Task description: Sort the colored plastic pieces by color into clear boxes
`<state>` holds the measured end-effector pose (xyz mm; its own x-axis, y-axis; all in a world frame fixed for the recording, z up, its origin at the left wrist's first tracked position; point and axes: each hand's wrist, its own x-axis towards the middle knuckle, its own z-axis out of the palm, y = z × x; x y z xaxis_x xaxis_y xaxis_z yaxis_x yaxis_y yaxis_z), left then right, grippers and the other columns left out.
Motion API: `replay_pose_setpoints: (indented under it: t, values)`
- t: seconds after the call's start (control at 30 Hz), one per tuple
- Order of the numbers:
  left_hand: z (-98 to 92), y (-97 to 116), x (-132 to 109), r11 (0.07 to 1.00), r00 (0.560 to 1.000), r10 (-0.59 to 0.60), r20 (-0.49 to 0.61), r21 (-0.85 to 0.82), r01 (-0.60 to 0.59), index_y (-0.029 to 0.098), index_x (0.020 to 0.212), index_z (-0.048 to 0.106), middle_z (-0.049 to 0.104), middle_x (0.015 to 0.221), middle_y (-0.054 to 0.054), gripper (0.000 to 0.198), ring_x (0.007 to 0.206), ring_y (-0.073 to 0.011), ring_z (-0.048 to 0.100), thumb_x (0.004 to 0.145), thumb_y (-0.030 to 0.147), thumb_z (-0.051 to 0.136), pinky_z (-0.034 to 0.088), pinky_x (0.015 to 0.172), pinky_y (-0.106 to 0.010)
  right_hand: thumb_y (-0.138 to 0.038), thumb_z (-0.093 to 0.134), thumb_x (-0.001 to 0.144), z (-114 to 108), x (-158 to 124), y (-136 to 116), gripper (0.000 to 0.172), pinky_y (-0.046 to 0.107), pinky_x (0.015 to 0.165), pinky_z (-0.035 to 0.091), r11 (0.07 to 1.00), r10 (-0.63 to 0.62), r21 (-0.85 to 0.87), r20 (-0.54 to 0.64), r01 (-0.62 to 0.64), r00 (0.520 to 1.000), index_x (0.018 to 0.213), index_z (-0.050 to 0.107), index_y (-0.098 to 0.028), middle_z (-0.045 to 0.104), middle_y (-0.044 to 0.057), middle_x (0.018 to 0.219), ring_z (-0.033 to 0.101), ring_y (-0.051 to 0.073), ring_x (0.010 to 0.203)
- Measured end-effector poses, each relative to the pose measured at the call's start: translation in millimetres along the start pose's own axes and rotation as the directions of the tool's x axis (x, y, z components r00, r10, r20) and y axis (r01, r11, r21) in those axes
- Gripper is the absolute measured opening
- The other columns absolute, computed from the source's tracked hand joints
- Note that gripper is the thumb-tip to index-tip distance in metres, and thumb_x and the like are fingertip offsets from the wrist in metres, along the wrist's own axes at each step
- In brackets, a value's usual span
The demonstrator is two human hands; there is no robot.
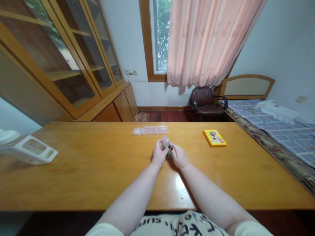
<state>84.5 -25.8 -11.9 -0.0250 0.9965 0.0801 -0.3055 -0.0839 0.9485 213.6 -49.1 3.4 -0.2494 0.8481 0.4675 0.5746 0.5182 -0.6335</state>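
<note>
Over the middle of the table, my left hand [159, 152] and my right hand [179, 155] meet around a small clear plastic packet [166, 141]. Its top sticks out between the fingers of both hands. Small green and blue pieces [169, 156] show just below it; I cannot tell whether they are inside the packet or under it. Dark spots show by the fingertips, too small to make out. Both hands are closed, with the fingers partly hidden. Beyond them lies a long clear plastic tray [149, 130] with compartments, a whitish piece in its left one.
The wooden table [98, 177] bears a flat yellow box [214, 138] at the right and a white container [34, 150] at the far left. Past the table stand a glass-fronted cabinet [98, 73], an office chair [206, 100] and a bed [270, 121].
</note>
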Motion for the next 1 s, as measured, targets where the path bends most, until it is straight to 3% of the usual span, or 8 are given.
replay_pose_setpoints:
  t: [0.13,0.3,0.43,0.7,1.0]
  values:
    - [5.2,2.2,-1.4,0.998,0.996,-0.067,-0.066,-0.008,0.067,0.017,0.104,0.047,0.061,0.119,-0.016,0.049,0.106,-0.0229,0.063,0.066,0.019,0.077,0.045,0.099,-0.041,-0.027,0.028,0.094,4.2,-1.5,0.3,0.04,0.033,0.085,0.048,0.979,0.04,-0.197,-0.059,-0.05,0.997,0.118,0.058,-0.016,0.068,0.011,0.107,0.063,0.021,0.093]
    - [10.6,5.8,-4.6,0.995,0.99,-0.097,-0.099,-0.021,0.095,0.016,0.101,0.048,0.064,0.115,-0.016,0.047,0.104,-0.022,0.064,0.065,0.02,0.078,0.046,0.098,-0.04,-0.023,0.027,0.095,9.6,-2.7,0.0,0.037,0.031,0.072,0.044,0.936,-0.071,-0.352,-0.144,0.016,0.987,0.101,0.063,-0.012,0.069,0.011,0.083,0.061,0.02,0.074]
    - [11.9,6.6,-5.1,0.994,0.986,-0.109,-0.123,-0.036,0.105,0.015,0.1,0.05,0.065,0.113,-0.017,0.049,0.101,-0.0227,0.065,0.062,0.02,0.08,0.047,0.097,-0.041,-0.021,0.027,0.095,12.9,-2.9,-0.1,0.037,0.03,0.067,0.042,0.913,-0.109,-0.406,-0.193,0.022,0.975,0.096,0.063,-0.012,0.068,0.011,0.078,0.06,0.019,0.068]
    - [9.8,0.0,-2.1,0.994,0.982,-0.11,-0.15,0.005,0.112,0.015,0.098,0.051,0.068,0.107,-0.015,0.049,0.095,-0.021,0.067,0.061,0.023,0.082,0.05,0.091,-0.036,-0.023,0.027,0.095,19.4,-4.2,1.6,0.037,0.028,0.062,0.042,0.923,0.046,-0.362,-0.232,-0.13,0.972,0.097,0.063,-0.013,0.069,0.01,0.079,0.061,0.018,0.065]
    - [9.8,-6.5,-1.1,0.995,0.98,-0.06,-0.189,0.062,0.073,0.016,0.1,0.05,0.068,0.106,-0.014,0.047,0.093,-0.0198,0.067,0.064,0.022,0.08,0.051,0.088,-0.035,-0.025,0.026,0.094,22.3,-1.7,2.0,0.039,0.027,0.065,0.045,0.939,0.121,-0.29,-0.226,-0.186,0.967,0.1,0.063,-0.014,0.07,0.011,0.083,0.064,0.019,0.071]
